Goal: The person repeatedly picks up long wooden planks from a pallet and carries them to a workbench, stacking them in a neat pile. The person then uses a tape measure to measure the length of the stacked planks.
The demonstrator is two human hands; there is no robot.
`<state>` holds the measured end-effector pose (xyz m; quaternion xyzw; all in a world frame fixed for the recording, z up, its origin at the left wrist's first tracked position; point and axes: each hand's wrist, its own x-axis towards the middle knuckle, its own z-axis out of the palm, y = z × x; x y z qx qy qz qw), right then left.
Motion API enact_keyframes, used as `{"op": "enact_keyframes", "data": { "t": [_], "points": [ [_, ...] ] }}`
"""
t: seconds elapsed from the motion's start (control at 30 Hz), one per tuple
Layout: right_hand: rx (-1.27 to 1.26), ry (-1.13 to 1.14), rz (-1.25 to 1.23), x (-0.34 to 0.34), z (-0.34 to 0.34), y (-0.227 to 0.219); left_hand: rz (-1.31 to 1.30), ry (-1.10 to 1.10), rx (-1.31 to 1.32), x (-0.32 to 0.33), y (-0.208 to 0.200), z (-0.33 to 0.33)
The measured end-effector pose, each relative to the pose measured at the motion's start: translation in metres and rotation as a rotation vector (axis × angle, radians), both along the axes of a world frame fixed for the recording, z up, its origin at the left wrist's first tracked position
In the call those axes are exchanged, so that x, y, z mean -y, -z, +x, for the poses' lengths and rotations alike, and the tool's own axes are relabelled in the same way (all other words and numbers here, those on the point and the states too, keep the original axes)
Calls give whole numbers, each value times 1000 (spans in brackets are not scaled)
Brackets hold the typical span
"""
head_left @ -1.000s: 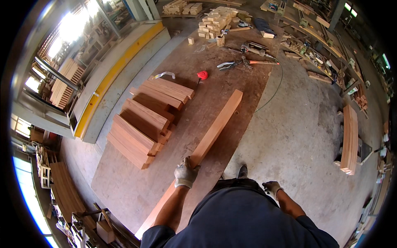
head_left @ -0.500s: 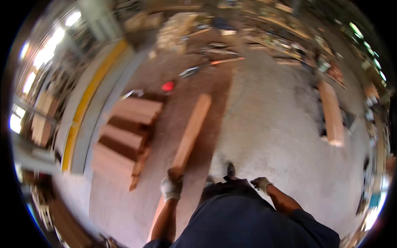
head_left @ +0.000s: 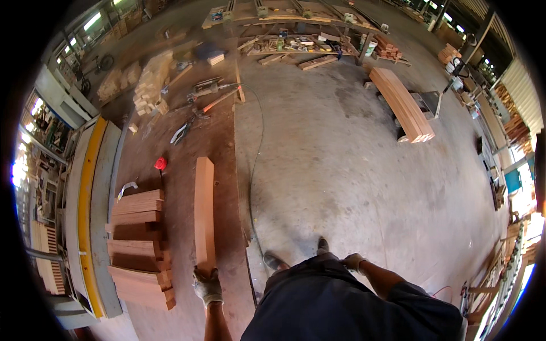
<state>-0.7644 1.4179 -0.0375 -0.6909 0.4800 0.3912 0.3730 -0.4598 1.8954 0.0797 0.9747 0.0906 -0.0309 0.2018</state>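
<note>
My left hand [head_left: 208,287], in a pale work glove with dark fingertips, is closed around the near part of a long squared wooden beam [head_left: 205,210]. The beam points away from me over a brown board-covered worktop [head_left: 182,227]. Left of it lies a stack of similar reddish-brown beams [head_left: 136,248], set in rows with their ends uneven. My right hand [head_left: 353,262], also gloved, hangs by my right hip, away from the beams. Its fingers are mostly hidden against my dark clothing.
A red tape measure [head_left: 160,163] and a silver clamp-like tool [head_left: 127,189] lie beyond the stack. Farther off are hand tools [head_left: 181,133] and a pale wood pile [head_left: 152,85]. More beams [head_left: 400,105] rest on a low cart at right. A hose [head_left: 259,153] crosses the concrete floor.
The view has swung right and steadied. The beam in my left hand now points more straight ahead, with its far end lower in the picture. My right hand has drawn closer to my hip.
</note>
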Motion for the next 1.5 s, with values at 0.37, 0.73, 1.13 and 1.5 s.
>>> {"op": "enact_keyframes", "data": {
  "t": [0.37, 0.73, 1.13, 1.5],
  "points": [
    [303, 446, 67, 71, -48, 16, 467, 15, 81, 87, -9, -41],
    [120, 554, 73, 192, -191, 45, -89, 248, -350, 250, 80, -150],
    [175, 904, 125, 235, -185, 29, 275, 1362, -525, 285, 146, -108],
    [121, 1131, 74, 274, -138, -26, 108, 1636, -457, 478, 203, 25]
  ]
}}
